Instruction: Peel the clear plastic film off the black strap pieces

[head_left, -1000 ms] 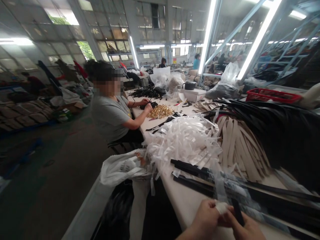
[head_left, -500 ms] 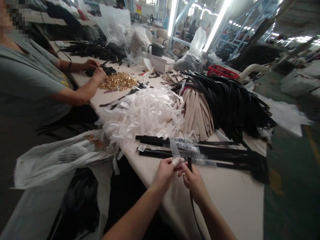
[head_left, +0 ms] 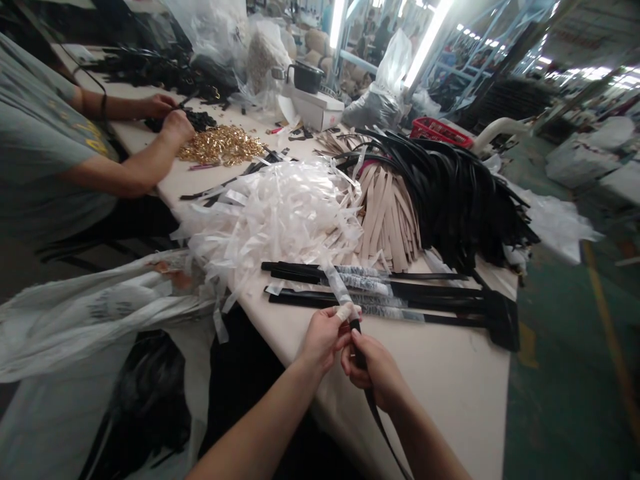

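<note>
My left hand (head_left: 323, 337) pinches a clear plastic sleeve (head_left: 337, 283), with a white covering on the thumb. In my right hand (head_left: 377, 370) is a black strap (head_left: 379, 420), its upper end meeting the sleeve's near end. Whether the strap tip sits inside the sleeve is hard to make out. The strap's tail hangs down past the right wrist. Just beyond both hands, several black straps (head_left: 440, 289) with clear plastic around their middles lie side by side on the table (head_left: 450, 380). A heap of loose clear plastic sleeves (head_left: 280, 220) lies behind them.
Beige strips (head_left: 387, 217) and a large pile of black straps (head_left: 465, 200) lie at the back right. Left, a co-worker's hands (head_left: 173, 120) work beside gold metal pieces (head_left: 225, 145). A white sack (head_left: 125, 293) hangs at the table's left edge. A red basket (head_left: 440, 131) stands behind.
The strap's end has come over to the left hand and now meets the sleeve; before, it stood apart to the right. The camera view has shifted slightly.
</note>
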Tool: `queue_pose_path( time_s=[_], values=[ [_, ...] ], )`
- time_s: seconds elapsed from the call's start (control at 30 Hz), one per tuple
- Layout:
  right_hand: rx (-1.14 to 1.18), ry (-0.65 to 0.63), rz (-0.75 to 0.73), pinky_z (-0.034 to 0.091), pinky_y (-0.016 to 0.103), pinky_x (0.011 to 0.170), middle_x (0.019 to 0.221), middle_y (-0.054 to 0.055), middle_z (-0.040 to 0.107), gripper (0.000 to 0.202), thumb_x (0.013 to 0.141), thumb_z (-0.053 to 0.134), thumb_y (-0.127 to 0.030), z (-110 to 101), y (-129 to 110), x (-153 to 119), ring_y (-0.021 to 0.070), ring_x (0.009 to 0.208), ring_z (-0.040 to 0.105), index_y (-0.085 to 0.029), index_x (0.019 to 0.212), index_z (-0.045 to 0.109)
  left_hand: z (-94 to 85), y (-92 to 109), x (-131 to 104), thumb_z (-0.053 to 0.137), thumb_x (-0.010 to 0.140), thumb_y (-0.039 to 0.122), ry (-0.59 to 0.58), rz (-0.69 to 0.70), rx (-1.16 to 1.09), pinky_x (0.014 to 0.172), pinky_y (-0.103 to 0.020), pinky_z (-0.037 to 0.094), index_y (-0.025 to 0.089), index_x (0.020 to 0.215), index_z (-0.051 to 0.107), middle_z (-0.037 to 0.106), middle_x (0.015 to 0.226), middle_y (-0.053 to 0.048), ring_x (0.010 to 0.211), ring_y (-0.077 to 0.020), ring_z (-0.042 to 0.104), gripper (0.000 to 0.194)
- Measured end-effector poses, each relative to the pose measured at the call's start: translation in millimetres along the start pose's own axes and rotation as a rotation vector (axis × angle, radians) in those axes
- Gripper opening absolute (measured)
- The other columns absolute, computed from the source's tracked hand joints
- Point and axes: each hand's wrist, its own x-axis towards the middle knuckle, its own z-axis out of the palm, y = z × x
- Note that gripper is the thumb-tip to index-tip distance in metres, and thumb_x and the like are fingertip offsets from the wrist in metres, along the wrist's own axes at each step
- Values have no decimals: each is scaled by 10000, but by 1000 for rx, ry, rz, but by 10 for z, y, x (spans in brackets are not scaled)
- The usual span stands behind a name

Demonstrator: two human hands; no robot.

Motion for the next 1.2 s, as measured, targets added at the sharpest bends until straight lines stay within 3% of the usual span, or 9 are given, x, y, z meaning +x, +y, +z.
queue_pose_path(
  time_s=[0.23, 0.37, 0.47, 0.57, 0.67, 0.77, 0.87, 1.07, 1.2],
  values=[
    [-102, -27, 64, 164, 149, 348, 442, -79, 421, 345, 824, 678, -419, -82, -74, 1, 11, 341, 238, -132, 675, 558, -34, -38, -160, 728, 747, 565, -136, -81, 200, 364, -198, 328, 53, 913, 747, 702, 667, -97, 374, -93, 510, 538],
    [-280, 32, 3, 444, 219, 459, 716, 55, 674, 382, 841, 659, -478, -106, -46, -255, 116, 499, 587, -112, 948, 634, -25, 94, -150, 739, 776, 480, 20, 94, 80, 591, -227, 494, 76, 843, 753, 722, 752, -104, 613, -139, 625, 409],
    [-379, 103, -7, 449, 227, 438, 793, 96, 707, 481, 895, 543, -583, -103, 14, -422, 132, 479, 620, -116, 985, 619, 18, 100, -197, 749, 779, 435, 62, 152, 58, 783, -277, 517, 94, 827, 761, 730, 808, -104, 788, -181, 650, 344],
    [-407, 133, -43, 409, 212, 384, 760, 88, 702, 534, 911, 479, -631, -101, 25, -472, 114, 398, 582, -118, 978, 609, 101, -45, -328, 752, 768, 451, -3, 57, 134, 623, -236, 481, 90, 793, 761, 687, 669, -71, 620, -140, 597, 362],
    [-417, 139, -63, 485, 248, 456, 753, 100, 707, 547, 892, 506, -647, -132, 22, -516, 153, 481, 643, -116, 968, 615, 161, -138, -427, 743, 761, 481, -61, -25, 194, 476, -214, 371, 88, 781, 760, 649, 600, -44, 470, -93, 484, 394],
    [-442, 131, -44, 521, 272, 529, 844, 124, 726, 544, 885, 525, -645, -188, 95, -650, 187, 592, 697, -127, 1028, 610, 155, -63, -432, 772, 740, 443, -12, 85, 165, 647, -249, 473, 101, 797, 768, 710, 717, -71, 640, -151, 601, 347],
    [-469, 145, -19, 464, 235, 440, 842, 130, 726, 581, 882, 478, -689, -207, 192, -785, 161, 498, 665, -128, 957, 607, 141, -41, -462, 781, 735, 425, 26, 152, 155, 811, -294, 490, 109, 805, 768, 732, 783, -85, 795, -201, 646, 325],
    [-486, 151, -92, 459, 232, 427, 606, 67, 679, 588, 891, 455, -694, -220, 227, -857, 159, 440, 626, -128, 948, 600, 218, -433, -761, 732, 769, 472, -60, -65, 235, 537, -227, 409, 95, 739, 722, 633, 602, -33, 525, -114, 528, 379],
    [-379, 78, -30, 475, 240, 436, 816, 115, 723, 624, 818, 519, -746, -367, 406, -981, 170, 494, 665, -144, 971, 578, 241, -370, -759, 695, 786, 496, -24, -13, 150, 669, -273, 491, 117, 881, 707, 720, 826, -94, 711, -181, 646, 391]
  ],
)
